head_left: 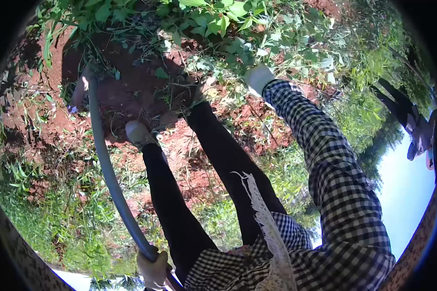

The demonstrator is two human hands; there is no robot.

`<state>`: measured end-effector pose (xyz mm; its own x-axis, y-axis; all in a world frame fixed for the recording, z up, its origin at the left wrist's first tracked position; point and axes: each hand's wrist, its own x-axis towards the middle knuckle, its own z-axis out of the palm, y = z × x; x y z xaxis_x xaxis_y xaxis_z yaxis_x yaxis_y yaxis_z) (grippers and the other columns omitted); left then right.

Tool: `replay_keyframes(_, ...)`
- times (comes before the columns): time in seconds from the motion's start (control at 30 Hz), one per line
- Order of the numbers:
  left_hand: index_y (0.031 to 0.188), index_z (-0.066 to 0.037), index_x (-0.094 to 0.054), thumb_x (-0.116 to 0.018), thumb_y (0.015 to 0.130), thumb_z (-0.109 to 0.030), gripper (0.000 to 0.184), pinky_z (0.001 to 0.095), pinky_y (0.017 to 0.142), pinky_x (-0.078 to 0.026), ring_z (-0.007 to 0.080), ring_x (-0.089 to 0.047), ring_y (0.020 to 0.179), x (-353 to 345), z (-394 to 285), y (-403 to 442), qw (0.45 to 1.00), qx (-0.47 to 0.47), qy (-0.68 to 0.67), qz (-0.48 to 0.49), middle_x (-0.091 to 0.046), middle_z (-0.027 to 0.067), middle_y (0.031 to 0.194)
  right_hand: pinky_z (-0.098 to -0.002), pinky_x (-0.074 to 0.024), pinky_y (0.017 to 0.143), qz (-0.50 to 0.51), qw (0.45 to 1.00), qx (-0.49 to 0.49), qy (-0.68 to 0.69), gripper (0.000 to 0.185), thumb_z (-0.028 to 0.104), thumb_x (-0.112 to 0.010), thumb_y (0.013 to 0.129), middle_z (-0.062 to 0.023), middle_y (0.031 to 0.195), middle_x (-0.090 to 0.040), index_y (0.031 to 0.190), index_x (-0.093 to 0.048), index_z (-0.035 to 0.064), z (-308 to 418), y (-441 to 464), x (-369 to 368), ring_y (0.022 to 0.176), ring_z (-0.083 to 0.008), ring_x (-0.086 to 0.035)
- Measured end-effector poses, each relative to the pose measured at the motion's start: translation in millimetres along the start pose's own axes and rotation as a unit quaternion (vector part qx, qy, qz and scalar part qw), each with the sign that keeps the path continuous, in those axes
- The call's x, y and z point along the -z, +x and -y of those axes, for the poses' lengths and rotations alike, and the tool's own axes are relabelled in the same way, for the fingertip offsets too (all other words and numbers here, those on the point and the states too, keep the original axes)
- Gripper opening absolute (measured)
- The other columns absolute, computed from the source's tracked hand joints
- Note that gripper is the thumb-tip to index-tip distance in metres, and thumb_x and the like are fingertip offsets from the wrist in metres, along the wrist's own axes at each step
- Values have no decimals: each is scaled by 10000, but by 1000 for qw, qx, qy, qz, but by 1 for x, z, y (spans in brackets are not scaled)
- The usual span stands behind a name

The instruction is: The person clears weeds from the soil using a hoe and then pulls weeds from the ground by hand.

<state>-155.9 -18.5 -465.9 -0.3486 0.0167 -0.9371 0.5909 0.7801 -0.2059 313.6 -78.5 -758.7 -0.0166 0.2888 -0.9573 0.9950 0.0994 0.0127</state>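
Note:
My left hand (153,269), low in the view, is closed around the long grey handle (109,174) of what looks like a hoe. The handle curves up through the lens to the soil, where a reddish-brown part that looks like its blade (79,92) lies in shade. My right hand (260,80) reaches out at the edge of the leafy green plants (233,12). It looks pale and overexposed, rounded as if closed, and its separate fingers do not show. Leaves and stems touch or border it; what it grips is hidden.
My feet, with one shoe (137,133) showing, stand on red soil (172,153) strewn with cut weeds. A light frayed strip (264,218) hangs before my checked shirt (347,203). Another person (408,114) in dark clothes stands at the right among greenery.

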Motion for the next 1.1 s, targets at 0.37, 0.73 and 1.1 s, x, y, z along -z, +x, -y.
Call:
replay_keyframes(0.37,875,-1,-462,-635,691,-20,253,276,367,-421,168,-519,376,13,3,5,1000,14,10,14,-487,58,532,-403,-484,538,-58,962,-86,252,250,190,-487,889,-117,657,-585,1100,-499,57,72,-75,-30,597,-274,-600)
replay_keyframes(0.73,855,-11,-473,-661,702,-56,246,257,366,-388,120,-488,392,36,9,15,997,-19,59,50,-486,30,557,-440,-474,594,-165,943,-142,252,413,357,-496,899,-128,631,-578,1166,-434,48,75,-177,-56,578,-312,-583)
replay_keyframes(1.1,807,9,-490,-680,700,-103,245,274,382,-438,153,-539,421,90,15,30,987,-94,94,94,-529,56,572,-458,-482,749,-44,791,-283,541,316,257,-507,886,-246,914,-625,1101,-523,26,204,-290,-41,846,-416,-598)
